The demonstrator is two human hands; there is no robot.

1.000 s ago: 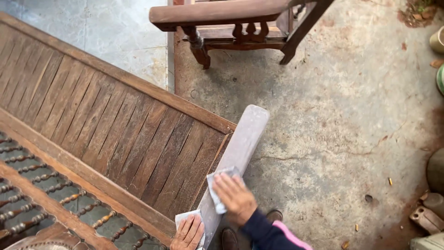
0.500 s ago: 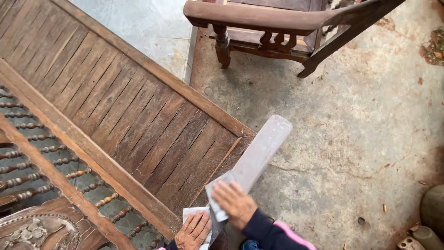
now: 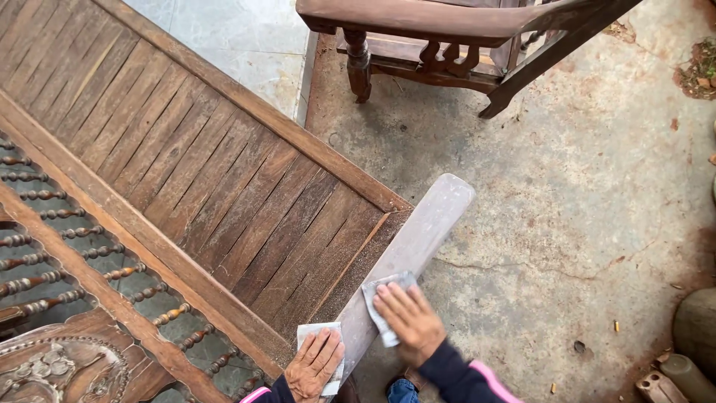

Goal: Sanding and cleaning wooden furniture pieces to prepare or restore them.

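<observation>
Two hands press sanding sheets to a wooden bench at the bottom centre of the frame.

The right hand (image 3: 406, 321) lies flat, fingers spread, on a grey sandpaper sheet (image 3: 382, 298) atop the pale armrest (image 3: 418, 242). The left hand (image 3: 315, 364) presses a white sheet (image 3: 313, 332) against the slatted bench seat (image 3: 224, 194). A wooden chair (image 3: 447, 37) stands on the concrete floor (image 3: 582, 194) at upper right.

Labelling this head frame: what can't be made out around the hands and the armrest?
- Sandpaper sheet under right hand: mostly covered by the hand; grit side unseen.
- Second sheet under left hand: partly covered.
- Armrest: near end hidden by the hands and the bottom edge.
- Wooden chair: cut off by the top edge.
- Objects at lower right: cut off by the frame edge, kind unclear.
</observation>
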